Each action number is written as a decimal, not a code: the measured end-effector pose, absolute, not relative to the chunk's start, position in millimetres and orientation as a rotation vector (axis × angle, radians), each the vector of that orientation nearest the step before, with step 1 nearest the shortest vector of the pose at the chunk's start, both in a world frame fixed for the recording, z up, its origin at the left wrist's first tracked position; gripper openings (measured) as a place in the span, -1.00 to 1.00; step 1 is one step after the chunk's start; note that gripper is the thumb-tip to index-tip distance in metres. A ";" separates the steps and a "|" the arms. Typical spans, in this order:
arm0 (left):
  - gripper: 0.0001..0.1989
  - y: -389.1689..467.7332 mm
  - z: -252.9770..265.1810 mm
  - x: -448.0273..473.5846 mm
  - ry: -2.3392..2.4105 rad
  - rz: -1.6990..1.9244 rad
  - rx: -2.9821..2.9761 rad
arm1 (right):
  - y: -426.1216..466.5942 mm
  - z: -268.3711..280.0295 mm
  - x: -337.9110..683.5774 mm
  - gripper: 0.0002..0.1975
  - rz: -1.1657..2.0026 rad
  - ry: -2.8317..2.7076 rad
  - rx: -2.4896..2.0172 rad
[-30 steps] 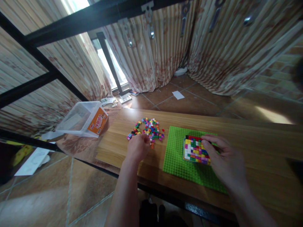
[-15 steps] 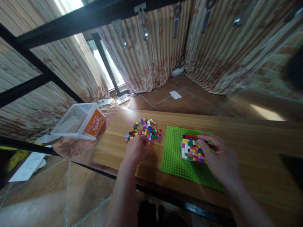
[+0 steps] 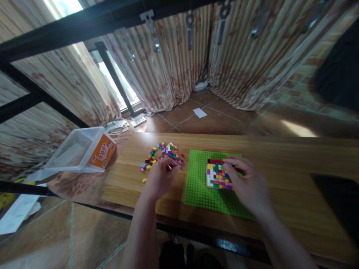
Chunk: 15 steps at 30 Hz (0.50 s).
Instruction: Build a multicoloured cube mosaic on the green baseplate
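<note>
Over the near side of a loose pile of small coloured toy bricks (image 3: 168, 149) is my left hand (image 3: 163, 175), its thumb and fingertips pinched together. Whatever lies between those fingertips is too small to make out. My right hand (image 3: 248, 183) is closed at the right end of a multicoloured brick block (image 3: 217, 175), thumb in front and fingers at the far side. That hand hides the block's right end. The block rests on a green studded baseplate (image 3: 196, 190), its top a patchwork of white, yellow, purple, red and green.
A clear plastic bin (image 3: 75, 149) with an orange label stands left of the wooden table (image 3: 280, 160). A dark flat object (image 3: 336, 201) lies at the table's right. A black metal bar (image 3: 84, 33) with hanging hooks crosses above. Single bricks lie around the pile.
The camera view has shifted, moving the scene leftward. My left hand now covers the spot where an orange brick showed beside it. My right hand stays at the block.
</note>
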<state>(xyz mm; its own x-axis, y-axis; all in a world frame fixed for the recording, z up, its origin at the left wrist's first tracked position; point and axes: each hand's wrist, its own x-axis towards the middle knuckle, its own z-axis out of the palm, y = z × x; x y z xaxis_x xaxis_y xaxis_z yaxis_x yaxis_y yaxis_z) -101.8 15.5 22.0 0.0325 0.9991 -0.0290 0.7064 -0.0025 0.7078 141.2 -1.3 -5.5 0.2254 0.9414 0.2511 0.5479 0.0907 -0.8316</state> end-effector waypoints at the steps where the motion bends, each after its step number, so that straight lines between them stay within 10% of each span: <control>1: -0.86 13.5 23.3 -95.0 1.618 0.769 1.757 | -1.2 -4.7 140.5 -0.74 0.536 -1.436 -1.573; 15: -0.92 2.6 16.7 -25.9 1.211 0.896 1.823 | -0.7 -4.3 138.5 -0.78 0.542 -1.422 -1.524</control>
<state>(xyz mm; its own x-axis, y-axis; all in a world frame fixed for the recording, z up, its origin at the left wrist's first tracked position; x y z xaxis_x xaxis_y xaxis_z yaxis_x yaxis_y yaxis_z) -25.9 2.6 16.7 0.3047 0.9419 0.1418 0.4109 -0.2643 0.8725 138.5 -0.7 -4.3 0.2257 0.9345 0.2752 0.5145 0.1255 -0.8482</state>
